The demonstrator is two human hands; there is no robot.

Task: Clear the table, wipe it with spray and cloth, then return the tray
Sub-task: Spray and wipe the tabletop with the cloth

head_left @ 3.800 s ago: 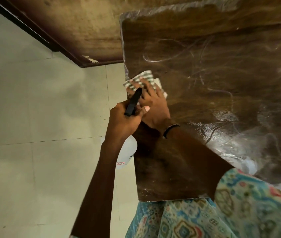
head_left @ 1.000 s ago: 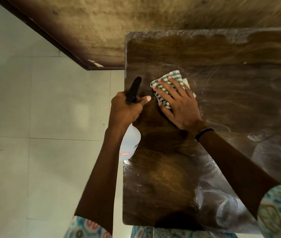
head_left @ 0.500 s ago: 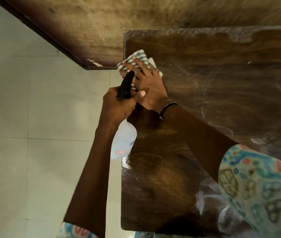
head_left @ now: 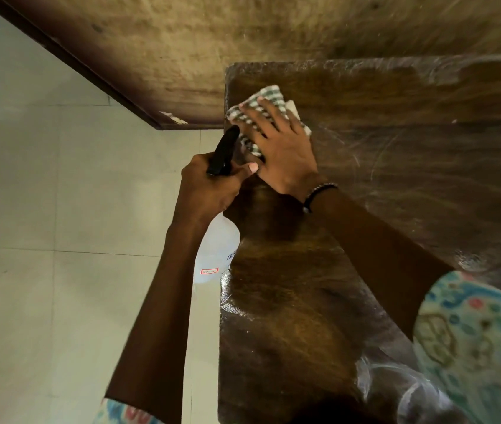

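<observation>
The right hand (head_left: 283, 154) lies flat with fingers spread on the checked cloth (head_left: 263, 113), pressing it onto the dark wooden surface (head_left: 396, 194) at its far left corner, the cloth's edge just reaching the left rim. The left hand (head_left: 206, 191) has its grip closed round the neck of the spray bottle (head_left: 217, 255), thumb forward beside the black nozzle (head_left: 223, 151); the pale body of the bottle hangs off the left edge of the surface, over the floor (head_left: 59, 209). The nozzle's long axis points away from the person toward the cloth, and its tip looks to be just beside or touching the cloth, though the overlap makes that hard to settle. The unwiped, streaked part lies to the right of the cloth, so the right hand is the one placed to sweep that way. Compared with half a second earlier the cloth sits slightly further in from the left rim, and a second earlier it was well to the right of the nozzle. No tray is in view
</observation>
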